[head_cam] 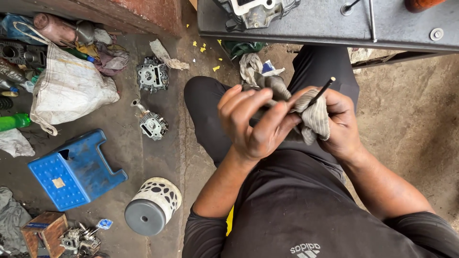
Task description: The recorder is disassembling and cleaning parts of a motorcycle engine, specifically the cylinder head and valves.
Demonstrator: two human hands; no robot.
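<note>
I see the left hand (253,126) curled over a ribbed, grey-and-white striped cloth rag (313,117), fingers bent and pressing the fabric from the near side. The right hand (342,126) is closed around the same rag from the far side, and a thin, straight black metal rod (321,91) with a pale tip rises at a slant out of the bundled cloth between the two hands. The rod's lower part is hidden inside the rag, so I cannot tell which fingers pinch it. Both hands sit above the person's lap, over black trousers, just below the front edge of a flat grey steel bench (325,24). The floor is rough, stained concrete. To the left lie a blue moulded plastic step stool (76,169) with a dimpled top, a cylindrical white-and-grey perforated container (153,205) on its side, two finned cast-metal engine parts (153,98), and a slumped white woven sack (69,88). These lie well apart from the hands. Bare concrete shows to the right of the right forearm; the bench edge bounds the space above the hands.
</note>
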